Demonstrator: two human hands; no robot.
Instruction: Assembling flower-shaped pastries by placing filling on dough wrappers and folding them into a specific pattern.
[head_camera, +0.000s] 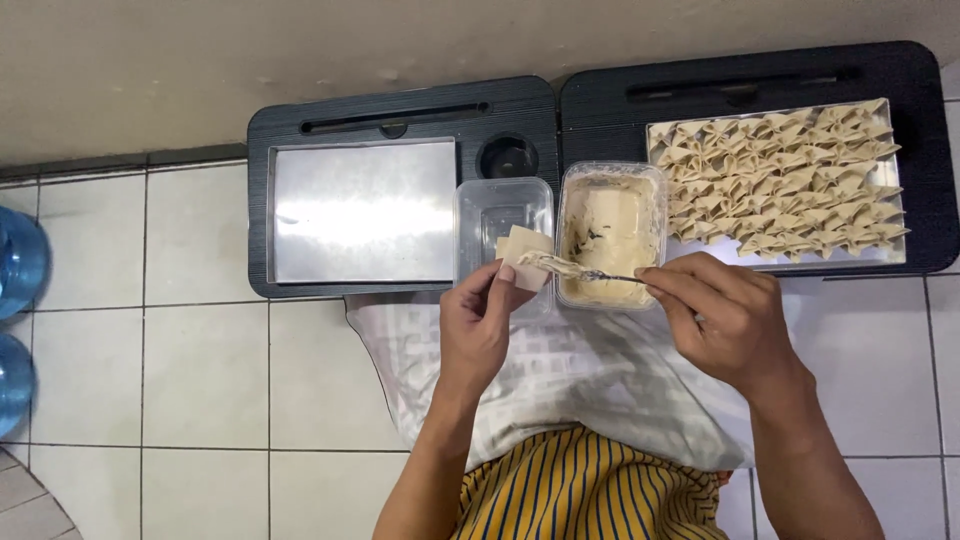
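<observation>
My left hand (478, 322) holds a pale square dumpling wrapper (524, 256) by its lower edge. My right hand (722, 318) grips a small metal spoon (585, 272) whose tip lies on the wrapper with a smear of filling. Just beyond the spoon sits a clear plastic tub of creamy filling (610, 232). A second clear tub (502, 213) stands to its left, partly behind the wrapper.
Two black lap trays sit side by side on the tiled floor: the left one (400, 110) carries an empty metal pan (365, 212), the right one (760, 80) a pan of several folded dumplings (780, 180). Blue water bottles (20, 262) stand at the far left. A white cloth (560, 380) covers my lap.
</observation>
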